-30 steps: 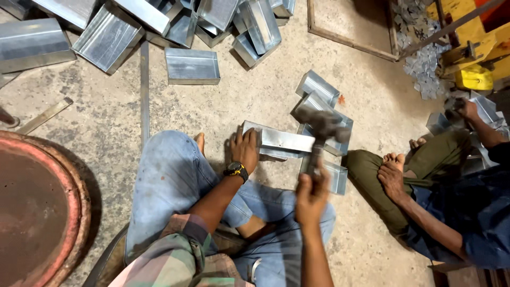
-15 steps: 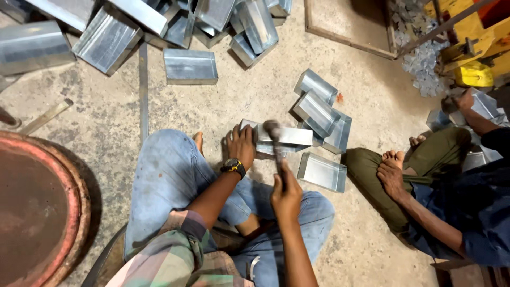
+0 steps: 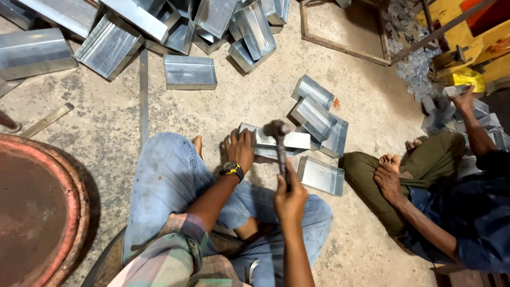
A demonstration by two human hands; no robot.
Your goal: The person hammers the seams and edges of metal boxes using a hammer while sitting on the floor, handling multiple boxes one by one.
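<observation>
I sit on the concrete floor in blue jeans. My left hand (image 3: 240, 150), with a wristwatch, presses down on a folded sheet-metal box piece (image 3: 289, 141) lying in front of my knees. My right hand (image 3: 289, 195) grips the handle of a hammer (image 3: 278, 129), whose head hangs just above that metal piece. Several finished shiny metal boxes (image 3: 313, 114) lie just beyond it, and one open tray-like box (image 3: 320, 176) rests to the right of my right hand.
A pile of larger sheet-metal boxes (image 3: 186, 26) fills the top left. A rusty round drum lid (image 3: 32, 212) sits at left. A co-worker (image 3: 451, 202) sits cross-legged at right, reaching toward metal pieces. Yellow machinery (image 3: 478, 48) stands at top right.
The hammer swung from the right toward the metal piece under my left hand, then rose slightly above it. My right hand moved left. The co-worker's arm reached further up.
</observation>
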